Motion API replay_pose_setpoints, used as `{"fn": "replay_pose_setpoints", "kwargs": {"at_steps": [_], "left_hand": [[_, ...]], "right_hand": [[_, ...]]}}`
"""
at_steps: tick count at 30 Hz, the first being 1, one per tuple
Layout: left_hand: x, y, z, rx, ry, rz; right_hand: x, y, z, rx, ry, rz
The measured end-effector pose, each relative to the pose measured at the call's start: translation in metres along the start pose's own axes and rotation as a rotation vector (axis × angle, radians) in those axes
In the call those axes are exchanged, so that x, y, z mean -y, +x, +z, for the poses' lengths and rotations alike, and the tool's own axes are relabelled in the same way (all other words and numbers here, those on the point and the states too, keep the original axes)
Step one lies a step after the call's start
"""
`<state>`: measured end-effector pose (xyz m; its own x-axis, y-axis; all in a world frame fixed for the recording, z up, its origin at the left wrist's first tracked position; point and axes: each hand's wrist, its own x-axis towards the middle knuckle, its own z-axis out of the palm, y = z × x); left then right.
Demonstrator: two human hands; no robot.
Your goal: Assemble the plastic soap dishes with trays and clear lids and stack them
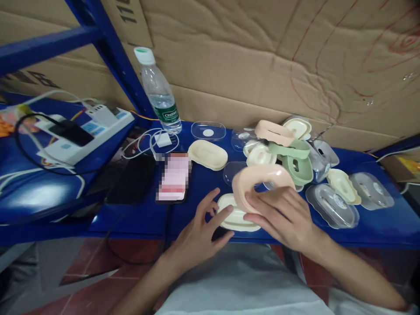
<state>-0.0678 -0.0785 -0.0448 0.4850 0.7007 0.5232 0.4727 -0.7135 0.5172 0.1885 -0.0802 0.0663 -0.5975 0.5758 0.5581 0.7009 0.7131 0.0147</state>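
One peach frame in right hand

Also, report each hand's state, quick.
Left hand: open, holding nothing, fingers spread by the cream dish.
Right hand: closed on the peach oval frame.

The single view comes from the person's head, looking forward and steeply down over their own torso (pale cloth fills the bottom edge). It sits close above the blue tabletop and reaches as far as the cardboard behind it.
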Motion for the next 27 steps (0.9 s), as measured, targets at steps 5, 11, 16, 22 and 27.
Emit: {"fn": "replay_pose_setpoints", "kwargs": {"at_steps": [5,11,16,22,27], "left_hand": [[0.001,0.001,0.002,-0.014,0.061,0.058],[0.001,0.007,-0.003,0.100,0.032,0.073],[0.000,0.008,-0.001,0.132,0.050,0.057],[-0.001,0.010,0.001,0.124,0.079,0.084],[-0.004,0.013,-0.004,0.162,0.107,0.108]], "right_hand": [[0.042,-0.036,0.043,-0.033,-0.006,0.201],[0.046,-0.033,0.052,0.108,0.095,0.081],[0.021,-0.065,0.033,0.225,0.062,0.164],[0.021,-0.094,0.045,0.281,0.114,0.237],[-0.004,-0.084,0.036,0.233,0.320,0.230]]}}
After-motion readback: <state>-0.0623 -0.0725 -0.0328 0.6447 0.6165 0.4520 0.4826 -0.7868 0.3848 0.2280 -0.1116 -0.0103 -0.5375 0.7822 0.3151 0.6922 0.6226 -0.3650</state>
